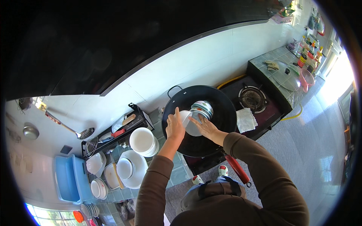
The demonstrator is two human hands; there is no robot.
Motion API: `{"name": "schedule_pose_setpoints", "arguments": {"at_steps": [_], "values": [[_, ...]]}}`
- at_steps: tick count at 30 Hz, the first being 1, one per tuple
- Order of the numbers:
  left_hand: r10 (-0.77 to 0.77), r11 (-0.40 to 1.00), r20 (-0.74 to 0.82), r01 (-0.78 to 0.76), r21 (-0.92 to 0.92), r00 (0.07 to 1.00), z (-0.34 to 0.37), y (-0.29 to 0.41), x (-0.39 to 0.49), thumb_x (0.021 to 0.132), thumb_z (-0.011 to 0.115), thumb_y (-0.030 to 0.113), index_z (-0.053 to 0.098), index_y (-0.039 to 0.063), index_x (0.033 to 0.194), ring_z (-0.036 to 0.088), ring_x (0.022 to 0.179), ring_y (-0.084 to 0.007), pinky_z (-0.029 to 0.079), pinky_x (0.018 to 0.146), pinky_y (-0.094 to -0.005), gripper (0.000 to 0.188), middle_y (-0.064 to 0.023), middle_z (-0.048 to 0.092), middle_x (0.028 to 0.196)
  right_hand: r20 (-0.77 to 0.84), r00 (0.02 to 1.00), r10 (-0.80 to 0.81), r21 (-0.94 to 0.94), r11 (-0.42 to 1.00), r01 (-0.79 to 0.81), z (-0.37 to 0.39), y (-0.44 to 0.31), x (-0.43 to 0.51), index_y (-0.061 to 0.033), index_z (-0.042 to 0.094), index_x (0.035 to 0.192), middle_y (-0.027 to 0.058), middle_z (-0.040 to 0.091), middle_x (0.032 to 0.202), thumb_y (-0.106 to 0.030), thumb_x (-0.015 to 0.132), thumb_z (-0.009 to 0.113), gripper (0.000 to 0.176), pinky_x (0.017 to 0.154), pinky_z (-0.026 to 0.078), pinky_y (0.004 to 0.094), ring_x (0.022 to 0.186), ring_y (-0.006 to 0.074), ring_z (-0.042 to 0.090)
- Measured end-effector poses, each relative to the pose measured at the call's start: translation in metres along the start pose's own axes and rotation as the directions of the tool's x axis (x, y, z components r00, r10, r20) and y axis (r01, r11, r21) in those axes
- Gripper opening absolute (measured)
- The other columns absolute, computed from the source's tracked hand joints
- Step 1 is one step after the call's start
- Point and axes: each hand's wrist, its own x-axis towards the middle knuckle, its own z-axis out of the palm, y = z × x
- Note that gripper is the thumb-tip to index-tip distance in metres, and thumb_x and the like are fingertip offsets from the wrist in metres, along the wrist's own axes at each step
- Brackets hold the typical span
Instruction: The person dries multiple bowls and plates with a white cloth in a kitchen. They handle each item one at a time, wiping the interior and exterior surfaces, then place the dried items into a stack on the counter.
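A large black wok (223,132) sits on the stove before me. Inside it, patterned bowls (203,106) with coloured designs lie stacked on their sides. My left hand (174,127) holds a small white bowl (185,116) by its side over the wok, index finger stretched out along it. Just right of that, my right hand (208,128) has its thumb and fingers on a pale, translucent-looking bowl (193,130) against the patterned stack. My fingers partly cover where these bowls meet.
The wok's red handle (236,168) juts towards me. To the right are a white cloth (246,120), a gas burner (252,98) and a glass lid (285,76). Stacked white bowls (143,141), a knife rack (138,121) and a blue basin (69,178) stand left.
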Motion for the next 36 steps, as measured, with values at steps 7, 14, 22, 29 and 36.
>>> {"name": "schedule_pose_setpoints", "arguments": {"at_steps": [7, 14, 22, 29, 36], "values": [[0.169, 0.981, -0.312, -0.13, 0.143, 0.935, -0.008, -0.02, -0.013, 0.078, 0.052, -0.002, 0.024, 0.014, 0.144, 0.05, 0.1, -0.0349, 0.057, 0.07, -0.0384, 0.073, -0.0146, 0.045, 0.112, -0.059, 0.966, -0.251, 0.106, 0.961, 0.256, 0.022, 0.024, -0.005, -0.004, 0.065, 0.099, 0.0115, 0.051, 0.121, -0.017, 0.082, 0.05, 0.027, 0.089, 0.038, 0.0366, 0.111, 0.0272, 0.048], [-0.472, 0.715, -0.26, 0.193, -0.672, 0.842, -0.022, -0.005, -0.033, 0.075, 0.042, -0.01, 0.017, 0.007, 0.144, 0.04, 0.118, -0.042, 0.035, 0.101, -0.044, 0.075, -0.0231, 0.04, 0.126, -0.156, 0.975, -0.158, 0.051, 0.985, 0.168, 0.039, 0.017, 0.002, 0.0064, 0.056, 0.115, 0.0202, 0.048, 0.127, -0.012, 0.083, 0.047, 0.039, 0.099, 0.034, 0.0438, 0.12, 0.0325, 0.041], [-0.784, -0.182, 0.231, 0.142, -0.973, 0.576, -0.051, -0.032, -0.137, 0.071, 0.042, -0.002, 0.035, 0.002, 0.132, 0.05, 0.108, -0.0252, 0.046, 0.082, -0.0328, 0.061, -0.0144, 0.046, 0.121, -0.107, 0.98, -0.165, 0.125, 0.976, 0.178, 0.024, 0.015, 0.018, 0.0029, 0.059, 0.112, 0.0175, 0.049, 0.127, -0.014, 0.082, 0.05, 0.035, 0.094, 0.037, 0.0426, 0.118, 0.0317, 0.043], [-0.797, -0.258, 0.301, 0.155, -0.953, 0.523, -0.012, -0.073, -0.223, 0.07, 0.046, 0.001, 0.039, 0.006, 0.127, 0.057, 0.095, -0.0269, 0.054, 0.067, -0.0372, 0.057, -0.0131, 0.051, 0.11, -0.105, 0.994, 0.008, 0.659, 0.749, 0.063, -0.029, 0.007, 0.028, -0.005, 0.061, 0.106, 0.0159, 0.059, 0.111, -0.018, 0.085, 0.056, 0.025, 0.079, 0.045, 0.0426, 0.102, 0.0319, 0.055], [-0.76, -0.436, 0.483, 0.211, -0.875, 0.434, 0.072, -0.117, -0.239, 0.073, 0.046, 0.003, 0.035, 0.006, 0.126, 0.055, 0.102, -0.0341, 0.055, 0.073, -0.0469, 0.055, -0.0169, 0.044, 0.12, 0.096, 0.985, 0.141, 0.87, 0.469, -0.152, -0.043, 0.027, 0.044, 0.0052, 0.057, 0.094, 0.0214, 0.059, 0.074, -0.026, 0.091, 0.056, 0.032, 0.066, 0.043, 0.0404, 0.069, 0.0312, 0.058]]}}
